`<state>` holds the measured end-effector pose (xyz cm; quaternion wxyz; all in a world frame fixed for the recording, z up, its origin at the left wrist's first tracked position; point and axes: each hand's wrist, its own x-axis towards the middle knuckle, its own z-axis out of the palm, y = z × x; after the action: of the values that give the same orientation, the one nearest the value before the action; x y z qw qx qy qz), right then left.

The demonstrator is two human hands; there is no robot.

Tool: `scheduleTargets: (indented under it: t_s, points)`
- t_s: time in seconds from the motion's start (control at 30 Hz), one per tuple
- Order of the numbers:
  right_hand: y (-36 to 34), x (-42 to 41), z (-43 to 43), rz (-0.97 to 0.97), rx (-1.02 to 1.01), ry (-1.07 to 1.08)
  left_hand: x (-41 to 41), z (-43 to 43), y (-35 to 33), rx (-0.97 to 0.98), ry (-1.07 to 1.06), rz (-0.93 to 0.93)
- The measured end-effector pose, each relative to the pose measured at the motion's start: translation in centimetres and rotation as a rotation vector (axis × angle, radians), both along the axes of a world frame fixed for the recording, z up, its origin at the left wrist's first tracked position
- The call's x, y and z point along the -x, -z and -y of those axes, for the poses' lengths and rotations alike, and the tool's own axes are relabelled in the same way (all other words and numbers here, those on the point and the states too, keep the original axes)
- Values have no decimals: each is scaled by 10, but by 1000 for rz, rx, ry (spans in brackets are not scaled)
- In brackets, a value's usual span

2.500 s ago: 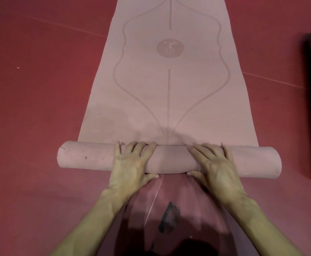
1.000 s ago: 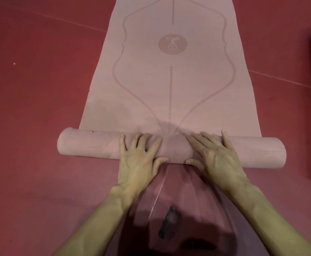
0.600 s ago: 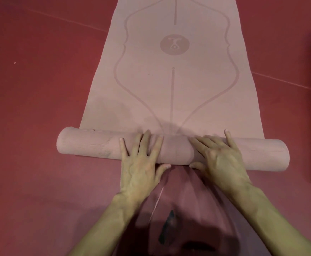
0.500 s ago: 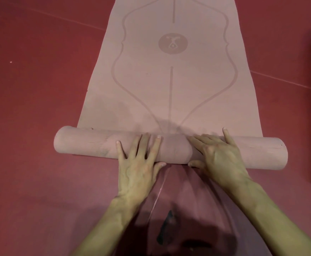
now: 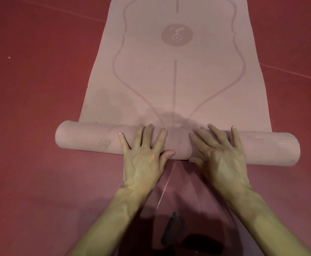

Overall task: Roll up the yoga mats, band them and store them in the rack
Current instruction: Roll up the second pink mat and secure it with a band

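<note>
I've got one dusty-pink yoga mat [image 5: 175, 85] on the red floor [image 5: 30, 80], partly rolled: its near end is wound into a tight, ribbed roll [image 5: 88, 138] lying crosswise, the right end a little closer to me than the left. The unrolled stretch runs flat away from the roll, printed with a darker centre line, curving outlines and a round emblem [image 5: 176, 35].

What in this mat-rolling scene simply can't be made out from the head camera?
Head view:
- Far end of the yoga mat: cut off by top edge.
- Palms of left hand and right hand: hidden against the roll.
- The dark object by the bottom edge: shadowed, unidentifiable.
- No rack or bands in frame.
</note>
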<state>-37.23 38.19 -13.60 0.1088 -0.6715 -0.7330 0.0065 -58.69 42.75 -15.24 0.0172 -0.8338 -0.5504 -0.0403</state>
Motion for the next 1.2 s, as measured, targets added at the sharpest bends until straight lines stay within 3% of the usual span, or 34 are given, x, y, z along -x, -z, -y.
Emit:
scheduleTargets:
  t_s: [0.47,0.63,0.83,1.2]
  points:
    - [-2,10,2,-20,-26,113,-4,-9,-10,54,7,-12]
    - [-10,6,-14,-22,67,119,-3,-7,-14,-37,33,159]
    - [-20,6,-22,15,84,132,-9,-26,-16,-22,35,76]
    - [-30,1,-44,-5,188,84,0,-37,-9,-35,44,113]
